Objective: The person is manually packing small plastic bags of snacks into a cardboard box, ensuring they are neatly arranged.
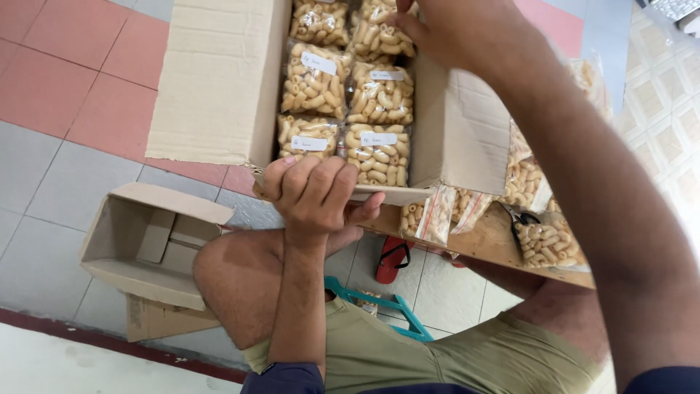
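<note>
While the large cardboard box (459, 131) stands open on the tiled floor (51, 168) just ahead of the person's knees, clear bags of curled yellow snacks (379, 95) lie inside it in two neat columns, each bag bearing a small white label. The left hand (315, 195) is curled over the near edge of the box, fingers (321, 182) folded down on the front flap and the thumb pressing from beneath, so it grips the cardboard firmly. The right hand (456, 29) reaches across to the far end of the box, its fingertips touching a snack bag (375, 36) in the right column; whether it pinches that bag or only rests on it cannot be told, since the palm hides the contact. To the right of the box, a low wooden tabletop (481, 237) carries more loose snack bags (521, 182), and black-handled scissors (521, 222) lie among them. Beneath it a red sandal (392, 261) rests on the floor. To the left of the person's left knee (237, 281), a smaller empty cardboard box (149, 244) lies open on its side. Between the legs, part of a teal plastic stool (379, 305) shows below olive shorts (437, 354).
</note>
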